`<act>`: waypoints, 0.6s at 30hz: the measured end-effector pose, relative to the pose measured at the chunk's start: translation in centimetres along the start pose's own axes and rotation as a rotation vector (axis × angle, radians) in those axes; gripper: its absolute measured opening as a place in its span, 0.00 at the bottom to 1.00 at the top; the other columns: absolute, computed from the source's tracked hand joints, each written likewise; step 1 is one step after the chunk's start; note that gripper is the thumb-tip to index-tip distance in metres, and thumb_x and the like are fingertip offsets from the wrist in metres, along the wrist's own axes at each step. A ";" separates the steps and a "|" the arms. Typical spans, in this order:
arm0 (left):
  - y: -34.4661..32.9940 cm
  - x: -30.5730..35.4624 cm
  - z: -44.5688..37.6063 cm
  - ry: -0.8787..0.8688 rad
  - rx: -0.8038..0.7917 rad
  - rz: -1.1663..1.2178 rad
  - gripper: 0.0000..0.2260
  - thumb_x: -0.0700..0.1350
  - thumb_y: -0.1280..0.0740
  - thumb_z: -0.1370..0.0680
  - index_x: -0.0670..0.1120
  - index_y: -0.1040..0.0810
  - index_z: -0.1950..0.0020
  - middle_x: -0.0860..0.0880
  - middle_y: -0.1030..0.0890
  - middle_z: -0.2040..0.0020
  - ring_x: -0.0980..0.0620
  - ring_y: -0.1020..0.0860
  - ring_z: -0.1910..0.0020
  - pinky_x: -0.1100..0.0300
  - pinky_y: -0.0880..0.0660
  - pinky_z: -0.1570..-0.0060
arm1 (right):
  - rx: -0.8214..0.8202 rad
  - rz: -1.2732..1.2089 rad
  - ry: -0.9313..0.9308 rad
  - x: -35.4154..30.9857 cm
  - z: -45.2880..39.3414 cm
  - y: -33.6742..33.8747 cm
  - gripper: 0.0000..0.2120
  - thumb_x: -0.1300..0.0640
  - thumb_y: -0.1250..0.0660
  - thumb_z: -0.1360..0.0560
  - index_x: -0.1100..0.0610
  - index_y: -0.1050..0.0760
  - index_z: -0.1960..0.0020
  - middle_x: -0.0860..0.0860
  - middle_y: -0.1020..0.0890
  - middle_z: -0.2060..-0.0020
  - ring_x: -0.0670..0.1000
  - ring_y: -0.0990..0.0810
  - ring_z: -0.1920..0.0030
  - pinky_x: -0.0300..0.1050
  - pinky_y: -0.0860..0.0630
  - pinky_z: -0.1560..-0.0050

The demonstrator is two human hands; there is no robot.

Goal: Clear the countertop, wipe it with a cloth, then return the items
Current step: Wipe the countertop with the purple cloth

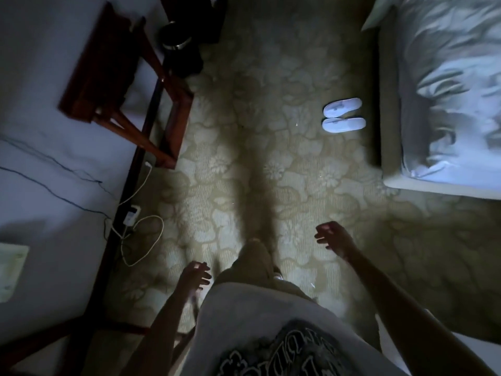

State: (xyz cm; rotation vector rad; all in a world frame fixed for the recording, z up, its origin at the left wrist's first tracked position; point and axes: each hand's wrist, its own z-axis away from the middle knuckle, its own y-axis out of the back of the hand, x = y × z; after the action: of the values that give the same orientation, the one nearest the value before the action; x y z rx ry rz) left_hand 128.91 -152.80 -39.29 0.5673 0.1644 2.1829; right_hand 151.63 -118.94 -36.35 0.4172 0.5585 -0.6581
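I look straight down at a dim patterned carpet (271, 158) while standing on it. My left hand (194, 276) hangs at my side with its fingers loosely apart and nothing in it. My right hand (333, 238) is held out to the right, fingers spread and slightly curled, holding nothing. No countertop, cloth or countertop items are in view.
A folding wooden luggage rack (116, 85) leans against the white wall (48, 147) at left, with a dark bin (179, 47) beyond it. A white charger and cable (135, 229) lie by the skirting. White slippers (343, 115) sit beside the bed (447, 99) at right.
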 end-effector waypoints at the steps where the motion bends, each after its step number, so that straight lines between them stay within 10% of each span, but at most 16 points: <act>1: -0.2 1.9 -1.0 0.008 -0.020 -0.040 0.09 0.45 0.36 0.19 0.41 0.25 0.56 0.47 0.20 0.72 0.51 0.23 0.76 0.62 0.30 0.69 | -0.003 0.025 -0.016 -1.4 -1.3 0.3 0.05 0.66 0.40 0.21 0.65 0.29 0.46 0.56 0.22 0.61 0.42 0.20 0.73 0.33 0.26 0.74; 8: -3.1 20.2 -10.3 -0.042 -0.085 -0.286 0.15 0.42 0.36 0.22 0.42 0.26 0.69 0.51 0.28 0.80 0.58 0.31 0.85 0.61 0.36 0.71 | 0.059 0.025 -0.325 -6.9 -9.0 4.3 0.06 0.61 0.37 0.21 0.59 0.27 0.57 0.54 0.20 0.66 0.47 0.22 0.73 0.38 0.31 0.71; 13: -5.4 42.4 -14.0 -0.130 -0.148 -0.331 0.10 0.46 0.39 0.19 0.39 0.24 0.50 0.43 0.20 0.61 0.49 0.23 0.66 0.60 0.30 0.65 | 0.218 -0.053 -0.439 -13.7 -13.2 8.5 0.07 0.63 0.38 0.21 0.61 0.28 0.58 0.53 0.22 0.76 0.46 0.26 0.82 0.34 0.35 0.82; 18: -6.2 61.7 -16.1 -0.469 -0.216 -0.332 0.08 0.48 0.40 0.18 0.45 0.25 0.47 0.45 0.18 0.55 0.49 0.20 0.58 0.59 0.26 0.62 | 0.228 -0.012 -0.410 -24.4 -20.5 9.2 0.06 0.60 0.37 0.21 0.59 0.26 0.56 0.55 0.19 0.65 0.52 0.21 0.68 0.42 0.27 0.67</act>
State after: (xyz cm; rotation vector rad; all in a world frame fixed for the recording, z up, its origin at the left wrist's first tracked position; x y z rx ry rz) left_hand 93.10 -99.87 -34.49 0.8432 -0.2128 1.6719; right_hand 134.64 -90.50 -35.83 0.4762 0.0970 -0.7972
